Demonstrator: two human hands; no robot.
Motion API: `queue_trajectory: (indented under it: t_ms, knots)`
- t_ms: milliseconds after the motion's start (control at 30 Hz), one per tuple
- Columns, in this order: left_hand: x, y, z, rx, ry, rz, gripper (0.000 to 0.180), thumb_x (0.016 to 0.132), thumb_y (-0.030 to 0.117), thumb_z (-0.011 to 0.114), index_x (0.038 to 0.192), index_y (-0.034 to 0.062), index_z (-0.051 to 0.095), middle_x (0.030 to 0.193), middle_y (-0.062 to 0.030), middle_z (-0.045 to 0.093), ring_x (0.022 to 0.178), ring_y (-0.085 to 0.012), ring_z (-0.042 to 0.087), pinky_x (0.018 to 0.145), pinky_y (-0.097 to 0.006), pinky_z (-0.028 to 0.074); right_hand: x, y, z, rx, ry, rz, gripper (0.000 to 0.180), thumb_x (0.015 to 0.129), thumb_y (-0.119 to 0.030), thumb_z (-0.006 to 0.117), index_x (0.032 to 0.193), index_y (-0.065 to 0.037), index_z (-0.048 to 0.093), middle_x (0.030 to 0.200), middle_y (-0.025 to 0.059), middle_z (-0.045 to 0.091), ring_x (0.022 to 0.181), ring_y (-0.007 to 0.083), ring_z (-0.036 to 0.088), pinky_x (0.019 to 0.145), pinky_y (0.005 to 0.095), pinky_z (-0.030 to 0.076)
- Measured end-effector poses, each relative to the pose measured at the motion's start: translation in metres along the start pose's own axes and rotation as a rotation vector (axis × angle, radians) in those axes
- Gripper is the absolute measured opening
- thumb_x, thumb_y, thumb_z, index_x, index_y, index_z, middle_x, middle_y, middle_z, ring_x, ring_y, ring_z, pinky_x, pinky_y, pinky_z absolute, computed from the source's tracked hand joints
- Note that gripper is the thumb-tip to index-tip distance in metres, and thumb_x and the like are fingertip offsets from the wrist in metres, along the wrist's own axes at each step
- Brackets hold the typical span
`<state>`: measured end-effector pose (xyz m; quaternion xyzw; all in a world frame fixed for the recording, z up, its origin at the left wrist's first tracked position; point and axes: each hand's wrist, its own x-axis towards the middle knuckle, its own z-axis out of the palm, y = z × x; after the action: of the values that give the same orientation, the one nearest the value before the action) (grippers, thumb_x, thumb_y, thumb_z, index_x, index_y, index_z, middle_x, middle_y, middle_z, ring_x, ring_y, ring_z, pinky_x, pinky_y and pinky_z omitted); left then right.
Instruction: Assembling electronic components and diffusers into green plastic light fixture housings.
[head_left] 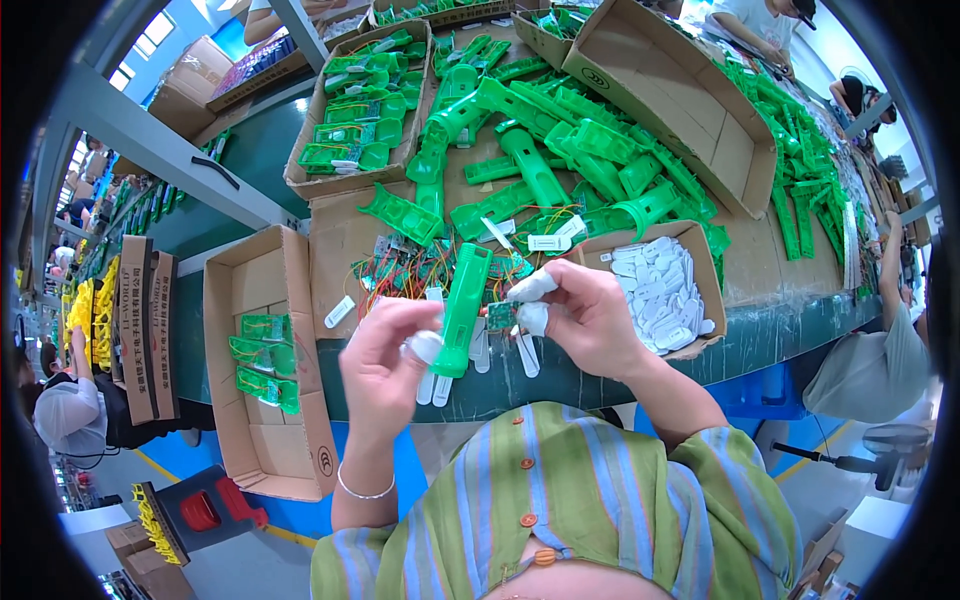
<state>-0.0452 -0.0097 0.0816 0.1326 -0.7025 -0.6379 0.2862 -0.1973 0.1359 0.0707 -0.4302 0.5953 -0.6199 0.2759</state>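
Mid-assembly, looks like; left hand pinches the green plastic handle shell upright above the bench edge; right hand, fingers closed, holds a small circuit board against its side; next likely needs board seated squarely in the shell.

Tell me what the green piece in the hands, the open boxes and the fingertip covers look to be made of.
Green handle piece: moulded plastic, smooth, slightly glossy, with ribbed recesses.
Open box at the left: brown corrugated cardboard, matt, with folded flaps.
White fingertip covers on the right hand and left hand: probably thin rubber or fabric; too small to tell.
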Motion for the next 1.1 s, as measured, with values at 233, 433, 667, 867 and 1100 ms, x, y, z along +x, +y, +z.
queue_trajectory:
  t_ms: [233, 433, 667, 867, 1100]
  knots:
    - [0.005, 0.006, 0.007, 0.244, -0.111, 0.091, 0.013, 0.074, -0.001, 0.061, 0.086, 0.0002, 0.063, 0.079, -0.0058, 0.053, 0.070, -0.0128, 0.049, 0.061, -0.024, 0.040, 0.000, -0.006, 0.003, -0.054, -0.050, -0.066, 0.013, 0.077, 0.007, 0.057, 0.089, 0.006, 0.057, 0.080, 0.0074, 0.058, 0.072, 0.0107, 0.059, 0.060, 0.0233, 0.050]
    - [0.008, 0.005, 0.015, 0.391, -0.113, 0.192, 0.016, 0.062, -0.006, 0.058, 0.077, -0.0026, 0.059, 0.077, -0.0068, 0.055, 0.071, -0.0138, 0.051, 0.063, -0.024, 0.041, 0.001, -0.013, 0.006, -0.120, -0.038, -0.043, 0.013, 0.076, 0.007, 0.057, 0.089, 0.005, 0.057, 0.076, 0.0068, 0.058, 0.068, 0.0102, 0.059, 0.058, 0.0232, 0.049]
    - [0.008, -0.032, -0.001, 0.508, 0.085, -0.045, 0.028, 0.080, 0.024, 0.062, 0.091, -0.0008, 0.055, 0.078, -0.0102, 0.056, 0.068, -0.0234, 0.053, 0.063, -0.032, 0.045, 0.000, -0.011, -0.023, 0.222, 0.064, -0.041, 0.018, 0.077, 0.009, 0.056, 0.094, 0.004, 0.054, 0.091, 0.0083, 0.056, 0.081, 0.0141, 0.059, 0.069, 0.0265, 0.052]
    - [-0.018, -0.073, 0.030, 1.303, -0.137, 0.002, 0.065, 0.063, 0.021, 0.074, 0.112, -0.0042, 0.041, 0.096, -0.0170, 0.045, 0.090, -0.0313, 0.045, 0.078, -0.039, 0.039, -0.005, 0.001, -0.031, 0.341, 0.103, -0.032, 0.021, 0.077, 0.007, 0.059, 0.098, 0.004, 0.053, 0.095, 0.0084, 0.055, 0.086, 0.0144, 0.058, 0.071, 0.0280, 0.053]
    - [-0.010, -0.079, 0.000, 0.966, -0.056, -0.010, 0.060, 0.061, 0.011, 0.067, 0.114, -0.0066, 0.042, 0.096, -0.0193, 0.049, 0.092, -0.0330, 0.049, 0.082, -0.039, 0.040, -0.010, 0.003, -0.026, 0.387, 0.135, -0.051, 0.021, 0.078, 0.007, 0.058, 0.097, 0.002, 0.052, 0.094, 0.0063, 0.054, 0.085, 0.0135, 0.057, 0.075, 0.0265, 0.050]
